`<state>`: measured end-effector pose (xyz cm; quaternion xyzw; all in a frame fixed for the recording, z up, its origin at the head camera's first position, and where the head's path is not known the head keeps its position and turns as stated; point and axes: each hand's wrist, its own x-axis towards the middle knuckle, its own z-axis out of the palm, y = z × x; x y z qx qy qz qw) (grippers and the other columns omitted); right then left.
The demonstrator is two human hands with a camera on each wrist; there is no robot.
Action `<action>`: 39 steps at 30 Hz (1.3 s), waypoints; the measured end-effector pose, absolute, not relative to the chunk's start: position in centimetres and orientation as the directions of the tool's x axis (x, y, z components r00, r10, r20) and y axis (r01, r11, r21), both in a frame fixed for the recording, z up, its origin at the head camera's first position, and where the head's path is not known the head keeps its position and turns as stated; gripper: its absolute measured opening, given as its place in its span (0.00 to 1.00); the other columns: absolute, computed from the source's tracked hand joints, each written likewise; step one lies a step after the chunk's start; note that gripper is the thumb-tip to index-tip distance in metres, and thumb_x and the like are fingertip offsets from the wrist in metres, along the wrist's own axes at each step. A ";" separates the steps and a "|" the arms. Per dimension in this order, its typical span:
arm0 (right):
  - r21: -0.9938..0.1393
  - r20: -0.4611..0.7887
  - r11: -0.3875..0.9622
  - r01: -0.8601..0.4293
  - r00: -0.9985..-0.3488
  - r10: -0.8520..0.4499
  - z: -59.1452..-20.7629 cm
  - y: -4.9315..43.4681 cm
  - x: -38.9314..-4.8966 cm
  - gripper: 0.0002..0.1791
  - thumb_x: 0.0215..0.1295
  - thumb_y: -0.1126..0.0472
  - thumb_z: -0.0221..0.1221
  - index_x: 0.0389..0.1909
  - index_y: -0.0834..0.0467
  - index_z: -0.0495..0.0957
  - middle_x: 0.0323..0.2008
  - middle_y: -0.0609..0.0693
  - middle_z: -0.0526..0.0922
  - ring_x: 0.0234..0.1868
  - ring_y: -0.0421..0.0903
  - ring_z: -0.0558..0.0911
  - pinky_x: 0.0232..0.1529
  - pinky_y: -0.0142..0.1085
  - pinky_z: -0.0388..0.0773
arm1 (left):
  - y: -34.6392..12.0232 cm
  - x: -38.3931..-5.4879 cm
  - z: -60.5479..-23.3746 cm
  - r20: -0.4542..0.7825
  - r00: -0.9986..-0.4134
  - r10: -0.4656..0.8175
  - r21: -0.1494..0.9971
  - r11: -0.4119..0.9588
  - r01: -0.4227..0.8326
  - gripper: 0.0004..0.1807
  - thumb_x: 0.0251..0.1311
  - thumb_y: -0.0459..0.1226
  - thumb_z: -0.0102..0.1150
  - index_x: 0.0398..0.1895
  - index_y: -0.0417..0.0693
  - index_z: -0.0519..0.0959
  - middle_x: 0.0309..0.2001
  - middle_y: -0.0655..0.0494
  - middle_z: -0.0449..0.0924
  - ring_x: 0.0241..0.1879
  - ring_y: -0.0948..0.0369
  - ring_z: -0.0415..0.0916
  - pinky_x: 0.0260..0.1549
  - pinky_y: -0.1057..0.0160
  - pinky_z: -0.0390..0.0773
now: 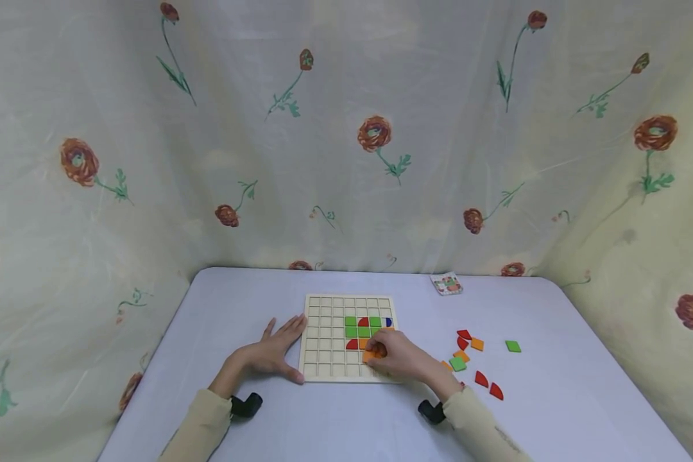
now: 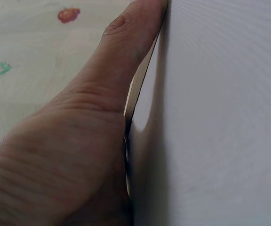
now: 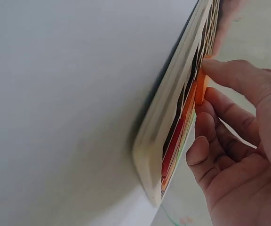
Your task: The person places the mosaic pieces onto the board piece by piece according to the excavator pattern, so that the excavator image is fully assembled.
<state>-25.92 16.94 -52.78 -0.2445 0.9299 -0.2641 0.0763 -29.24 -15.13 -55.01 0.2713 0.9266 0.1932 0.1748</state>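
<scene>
A wooden grid board (image 1: 326, 339) lies on the table. Green, red, orange and blue tiles fill part of its right half, among them a green tile (image 1: 351, 321). Along the board's left edge rests my left hand (image 1: 270, 353), fingers straight and thumb spread toward the lower corner. In the left wrist view, the thumb (image 2: 131, 42) lies along the board's side. My right hand (image 1: 403, 357) pinches an orange tile (image 3: 202, 84) between thumb and fingertips, right at the board's surface, below the filled cells. The right hand hides the board's lower right cells.
Right of the board lie several loose pieces, including a green square (image 1: 513, 346), an orange square (image 1: 477, 344) and a red quarter-circle (image 1: 496, 391). Near the table's back edge is a small printed packet (image 1: 447, 283). A flowered curtain (image 1: 323, 160) hangs behind the table.
</scene>
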 end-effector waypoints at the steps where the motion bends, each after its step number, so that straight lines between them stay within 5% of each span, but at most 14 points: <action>1: -0.528 -0.005 0.738 -0.421 -0.867 -0.498 -52.8 16.8 -26.1 0.10 0.59 0.56 0.67 0.39 0.54 0.81 0.35 0.42 0.78 0.36 0.40 0.72 0.36 0.30 0.73 | -15.1 -29.2 -55.0 -0.216 -0.792 0.570 0.458 0.776 0.433 0.73 0.36 0.70 0.67 0.78 0.47 0.38 0.79 0.53 0.33 0.78 0.54 0.30 0.70 0.40 0.22; 27: -0.550 -0.016 0.719 -0.425 -0.855 -0.518 -53.0 17.1 -27.0 0.13 0.56 0.55 0.69 0.40 0.53 0.83 0.37 0.41 0.80 0.37 0.38 0.74 0.38 0.29 0.76 | -15.0 -29.5 -55.1 -0.216 -0.786 0.579 0.457 0.771 0.443 0.73 0.36 0.70 0.67 0.78 0.47 0.37 0.79 0.54 0.33 0.78 0.55 0.29 0.71 0.41 0.22; 39: -0.603 -0.080 0.776 -0.184 -0.954 -0.288 -50.8 24.0 -24.8 0.10 0.61 0.62 0.64 0.43 0.55 0.80 0.33 0.44 0.77 0.36 0.43 0.73 0.31 0.30 0.75 | -15.1 -29.3 -55.3 -0.219 -0.798 0.562 0.448 0.784 0.429 0.73 0.34 0.70 0.68 0.78 0.48 0.38 0.79 0.55 0.33 0.78 0.56 0.29 0.71 0.41 0.22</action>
